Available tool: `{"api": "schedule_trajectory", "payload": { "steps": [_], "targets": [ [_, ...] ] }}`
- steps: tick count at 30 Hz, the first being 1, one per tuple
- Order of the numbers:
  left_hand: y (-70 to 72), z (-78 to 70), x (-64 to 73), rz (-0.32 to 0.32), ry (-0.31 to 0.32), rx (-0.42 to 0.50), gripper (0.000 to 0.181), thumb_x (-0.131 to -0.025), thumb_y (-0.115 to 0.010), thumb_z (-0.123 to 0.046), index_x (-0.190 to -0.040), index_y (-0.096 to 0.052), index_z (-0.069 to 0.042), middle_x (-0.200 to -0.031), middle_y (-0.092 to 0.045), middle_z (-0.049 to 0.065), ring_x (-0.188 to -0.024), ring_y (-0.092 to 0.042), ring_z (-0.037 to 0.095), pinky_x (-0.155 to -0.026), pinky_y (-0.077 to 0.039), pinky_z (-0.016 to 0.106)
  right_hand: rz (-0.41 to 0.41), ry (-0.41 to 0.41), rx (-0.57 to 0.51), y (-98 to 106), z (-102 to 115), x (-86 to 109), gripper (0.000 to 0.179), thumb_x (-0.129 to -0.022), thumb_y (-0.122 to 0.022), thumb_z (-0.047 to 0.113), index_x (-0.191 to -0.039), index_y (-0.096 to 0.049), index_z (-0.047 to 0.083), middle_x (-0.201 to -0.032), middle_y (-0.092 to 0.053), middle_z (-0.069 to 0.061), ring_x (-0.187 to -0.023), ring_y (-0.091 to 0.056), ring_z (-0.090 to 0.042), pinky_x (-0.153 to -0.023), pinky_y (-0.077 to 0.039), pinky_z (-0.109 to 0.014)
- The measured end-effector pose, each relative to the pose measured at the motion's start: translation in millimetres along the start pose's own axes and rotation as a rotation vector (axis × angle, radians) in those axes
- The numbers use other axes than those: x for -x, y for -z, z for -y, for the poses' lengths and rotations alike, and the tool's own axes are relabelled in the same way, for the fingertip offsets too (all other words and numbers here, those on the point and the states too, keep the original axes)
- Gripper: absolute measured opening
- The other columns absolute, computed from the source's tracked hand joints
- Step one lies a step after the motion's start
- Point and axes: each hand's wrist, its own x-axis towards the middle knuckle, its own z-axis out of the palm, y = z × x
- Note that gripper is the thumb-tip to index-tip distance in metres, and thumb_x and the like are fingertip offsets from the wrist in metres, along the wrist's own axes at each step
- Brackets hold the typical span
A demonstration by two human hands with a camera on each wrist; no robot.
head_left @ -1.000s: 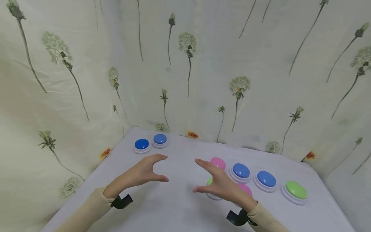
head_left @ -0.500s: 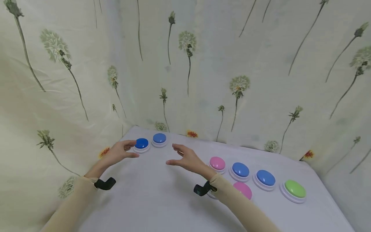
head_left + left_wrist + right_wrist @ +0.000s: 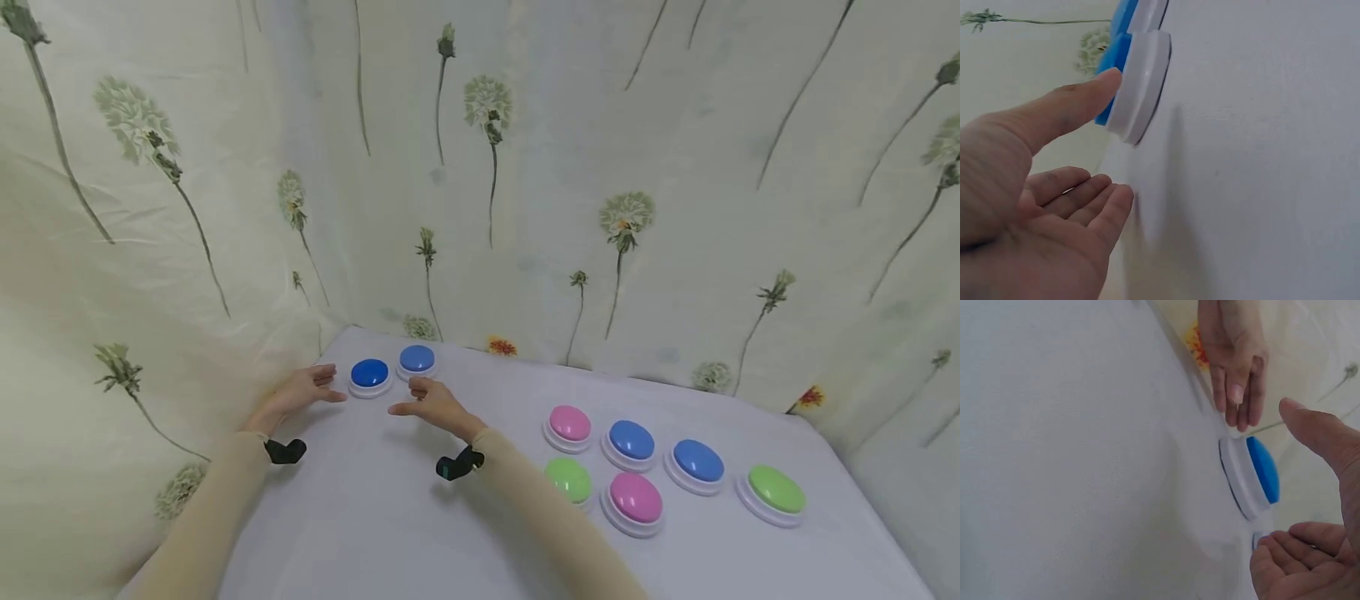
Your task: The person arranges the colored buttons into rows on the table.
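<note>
Two round push buttons with white bases stand at the table's far left: a dark blue button (image 3: 370, 373) and a lighter blue button (image 3: 417, 358) beside it. My left hand (image 3: 300, 392) is just left of the dark blue button, thumb and fingers spread apart, holding nothing. To the right of that button, in front of the lighter one, is my right hand (image 3: 435, 406), its thumb apart from its extended fingers and nothing in it. In the right wrist view the dark blue button (image 3: 1263, 470) shows between the two hands.
On the right half of the white table (image 3: 360, 533) are several more push buttons: a pink button (image 3: 570, 423), a second pink button (image 3: 636, 497), a green button (image 3: 567, 479), two blue ones and another green button (image 3: 777, 488). Flower-print cloth (image 3: 525, 167) hangs behind and at the left.
Both hands have moved forward and left, from above the table's middle to either side of the dark blue button. The green and pink buttons under the right arm have come back into sight.
</note>
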Motion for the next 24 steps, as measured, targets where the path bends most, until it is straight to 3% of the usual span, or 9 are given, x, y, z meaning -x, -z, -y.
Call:
{"api": "schedule_trajectory", "payload": {
  "steps": [6, 12, 18, 24],
  "targets": [
    [-13.0, 4.0, -21.8, -0.049, 0.013, 0.011, 0.085, -0.086, -0.073, -0.025, -0.15, -0.024, 0.003, -0.155, -0.027, 0.024, -0.143, -0.027, 0.039, -0.116, -0.025, 0.052, -0.033, -0.022, -0.037, -18, -12, -22.1, 0.093, -0.076, -0.077, 0.052, -0.145, -0.039, 0.003, -0.15, -0.043, -0.014, -0.136, -0.045, -0.028, -0.11, -0.04, -0.042],
    [-31.1, -1.8, -36.6, -0.094, -0.004, -0.03, 0.089, -0.083, -0.075, -0.034, -0.149, -0.027, 0.004, -0.154, -0.028, 0.026, -0.143, -0.027, 0.041, -0.117, -0.025, 0.052, -0.068, -0.032, -0.075, -28, -13, -28.7, 0.085, -0.08, -0.078, 0.039, -0.146, -0.038, 0.003, -0.151, -0.041, -0.015, -0.137, -0.043, -0.028, -0.11, -0.039, -0.04],
    [-39.9, -4.2, -43.5, -0.161, 0.03, -0.059, 0.092, -0.079, -0.079, -0.036, -0.148, -0.031, 0.001, -0.153, -0.031, 0.024, -0.142, -0.028, 0.04, -0.117, -0.024, 0.054, -0.071, -0.024, -0.004, -31, -8, -27.0, 0.08, -0.081, -0.078, 0.028, -0.146, -0.038, 0.002, -0.151, -0.041, -0.015, -0.137, -0.043, -0.028, -0.112, -0.038, -0.038],
    [-39.8, -1.8, -43.2, -0.172, 0.013, -0.104, 0.091, -0.078, -0.08, -0.039, -0.146, -0.035, 0.002, -0.151, -0.035, 0.025, -0.14, -0.032, 0.04, -0.115, -0.028, 0.053, -0.087, -0.014, 0.039, -34, -6, -28.0, 0.08, -0.081, -0.078, 0.029, -0.146, -0.038, 0.002, -0.15, -0.042, -0.014, -0.137, -0.043, -0.027, -0.112, -0.038, -0.038]
  ]
}}
